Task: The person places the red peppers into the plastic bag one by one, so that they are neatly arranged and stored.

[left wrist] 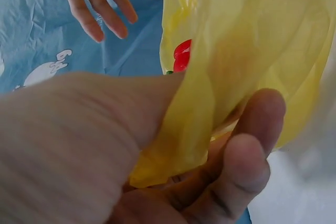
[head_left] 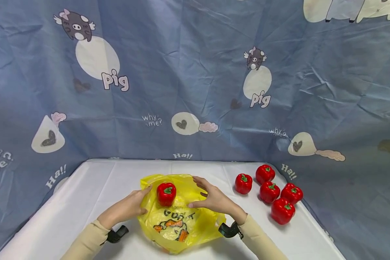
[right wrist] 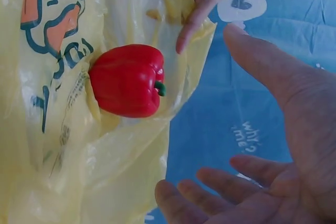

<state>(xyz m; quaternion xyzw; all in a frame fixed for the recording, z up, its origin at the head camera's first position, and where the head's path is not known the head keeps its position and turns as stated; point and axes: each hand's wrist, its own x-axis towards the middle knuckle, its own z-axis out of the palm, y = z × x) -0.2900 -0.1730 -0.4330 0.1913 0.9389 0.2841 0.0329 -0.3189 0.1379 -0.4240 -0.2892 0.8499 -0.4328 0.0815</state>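
A yellow plastic bag [head_left: 201,224] with a printed cartoon lies spread on the table, and a red bell pepper [head_left: 166,194] sits at its mouth. My left hand [head_left: 128,207] holds the bag's left edge; in the left wrist view the film [left wrist: 184,140] passes between thumb and curled fingers. Over the right side of the bag, my right hand [head_left: 216,198] is spread with thumb and fingers apart, holding nothing. In the right wrist view the pepper [right wrist: 128,81] lies on the film, its green stem toward the bag's rim. What the bag contains is hidden.
Several more red bell peppers [head_left: 269,191] stand grouped on the right of the white table [head_left: 113,180], near its right edge. A blue patterned cloth [head_left: 195,79] hangs behind the table and along its sides.
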